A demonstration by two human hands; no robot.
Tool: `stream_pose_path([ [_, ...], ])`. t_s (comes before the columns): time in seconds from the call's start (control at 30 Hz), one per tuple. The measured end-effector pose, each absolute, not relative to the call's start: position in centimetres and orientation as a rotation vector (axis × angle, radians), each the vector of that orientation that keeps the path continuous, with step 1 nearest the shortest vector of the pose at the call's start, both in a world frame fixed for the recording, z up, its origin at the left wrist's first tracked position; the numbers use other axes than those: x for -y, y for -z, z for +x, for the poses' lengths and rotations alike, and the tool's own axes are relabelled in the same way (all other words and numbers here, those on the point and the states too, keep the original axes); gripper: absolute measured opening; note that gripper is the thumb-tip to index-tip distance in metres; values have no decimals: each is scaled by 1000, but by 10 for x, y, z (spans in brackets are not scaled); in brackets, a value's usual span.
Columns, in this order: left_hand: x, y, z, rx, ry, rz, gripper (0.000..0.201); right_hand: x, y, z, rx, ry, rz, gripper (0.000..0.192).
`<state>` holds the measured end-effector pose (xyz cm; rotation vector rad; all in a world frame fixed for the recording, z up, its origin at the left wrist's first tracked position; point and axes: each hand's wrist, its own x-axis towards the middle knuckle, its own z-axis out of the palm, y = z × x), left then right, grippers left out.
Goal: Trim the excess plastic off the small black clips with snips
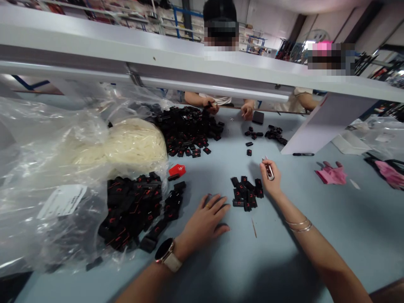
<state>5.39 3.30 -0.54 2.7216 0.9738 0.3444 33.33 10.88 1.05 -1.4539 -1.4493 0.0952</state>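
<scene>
My left hand (pixel 205 221) lies flat on the blue-grey table (pixel 284 261), fingers spread and holding nothing, between a big heap of black labels with red marks (pixel 135 210) and a small pile of the same labels (pixel 246 193). My right hand (pixel 268 176) is raised just right of the small pile and grips a small metal tool (pixel 269 170). A watch sits on my left wrist and thin bangles on my right.
Clear plastic bags (pixel 47 176) cover the left, one holding white strings (pixel 132 143). Another black label heap (pixel 189 130) lies farther back. Across the table a person's hands (pixel 248 110) work under a white shelf (pixel 189 63). A pink glove (pixel 331 173) and a pen (pixel 303 154) lie right.
</scene>
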Motion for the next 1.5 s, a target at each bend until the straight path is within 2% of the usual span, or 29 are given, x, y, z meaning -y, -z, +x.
stream_pose_path([
  [0.33,-33,9,53,-964,-347,2730,52,-192,-12,343,1672,34,-1674,32],
  [0.67,-32,9,51,-948,-373,2704,58,-249,-27,309,2198,145,-1909,39],
  [0.8,-31,10,50,-949,-394,2693,58,-273,-34,298,2189,164,-2024,45],
  [0.97,-31,9,49,-953,-352,2685,59,-302,-32,285,2202,254,-2058,43],
  [1.1,-32,14,48,-942,-328,2750,62,-329,-30,278,2217,228,-2052,50],
  [1.23,-36,31,46,-852,-508,2922,66,-357,-32,275,2198,116,-2109,53],
  [1.33,-39,40,45,-861,-699,3008,63,-373,-35,273,2203,60,-2138,57],
  [1.5,-42,35,44,-909,-822,3104,34,-387,-32,270,2248,-43,-2187,54],
])
